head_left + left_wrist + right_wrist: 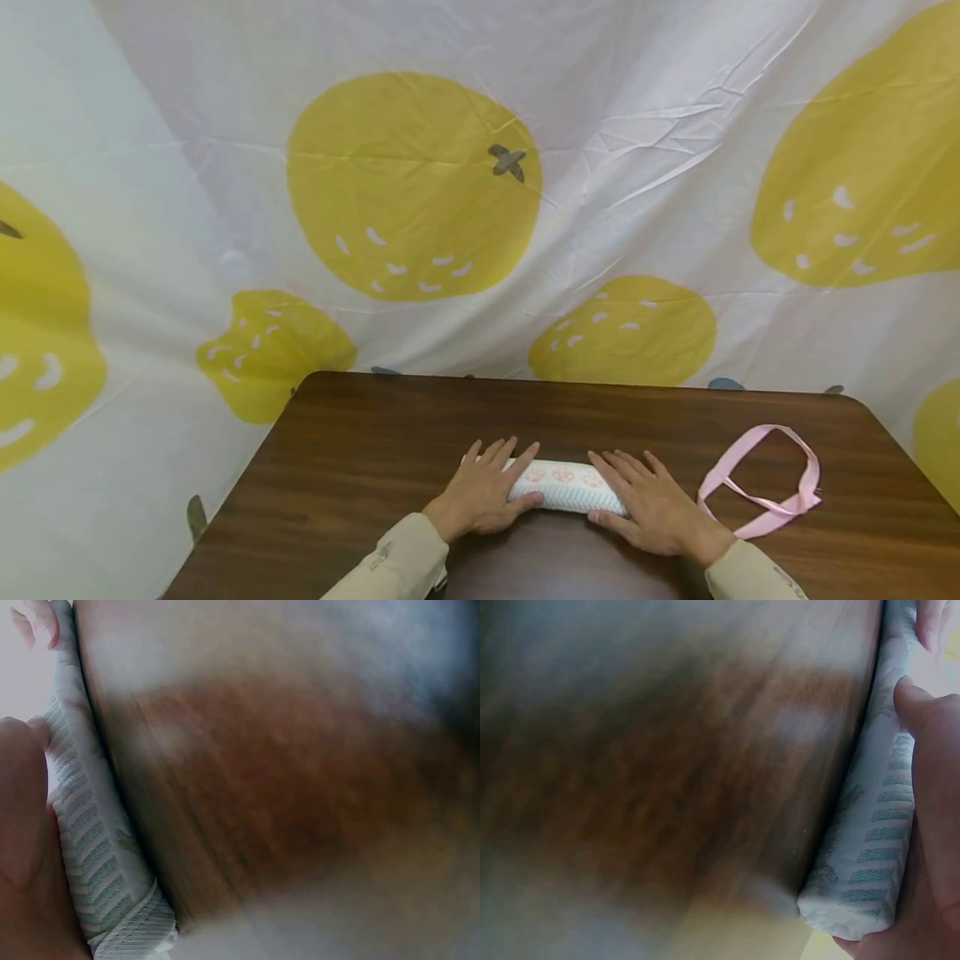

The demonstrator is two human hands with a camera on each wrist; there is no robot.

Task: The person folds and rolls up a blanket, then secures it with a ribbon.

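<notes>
A rolled white cloth (564, 486) with pale blue stripes and pink round motifs lies crosswise near the table's front. My left hand (486, 493) rests over its left end, fingers spread and stretched toward the far side, thumb along the near side. Over the right end lies my right hand (651, 507) in a mirrored pose, fingers also straight. In the left wrist view the roll (94, 825) shows a ribbed weave and a folded end. The right wrist view shows the roll's (870, 847) other end beside my palm. Under the hands, both ends are hidden from the head view.
To the right of my right hand, a loop of pink ribbon (798, 504) lies on the brown wooden table (390, 425). Behind and left of the table hangs a white curtain (585, 225) printed with large yellow fruit.
</notes>
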